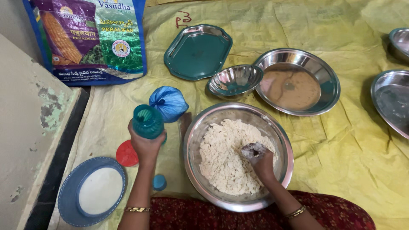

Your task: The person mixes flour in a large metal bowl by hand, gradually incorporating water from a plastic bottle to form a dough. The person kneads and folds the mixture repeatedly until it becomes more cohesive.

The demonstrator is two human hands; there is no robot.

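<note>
From the head camera, looking straight down: the left hand [146, 142] is wrapped tight around a green plastic bottle [148, 122], held upright with its open mouth facing the camera, just left of the big steel bowl [282, 135]. That bowl sits right in front of the person's lap, and it holds a heap of pale, crumbly dough [223, 157]. The right hand [258, 158] is down in there, fingers curled closed into the mix and coated with flour, pressing at the right side of the heap.

Just behind the bottle lies a tied blue plastic bag [169, 102], touching the bowl's rim or very near it. To the left of the wrist there is a red lid [126, 153] flat on the yellow sheet [341, 170], and a small blue cap [159, 182] sits close to the forearm. Lower left, a blue plate [68, 200] carries a round patch of white powder.

Further back, a small steel bowl [235, 79] leans against a wide steel plate [330, 85]; a green tray [198, 51] lies beside them. A printed seed bag [91, 40] stands at the top left corner. More steel dishes peek in at the right edge, one round plate [392, 100] cut off by the frame. Gold bangles show on both wrists.
</note>
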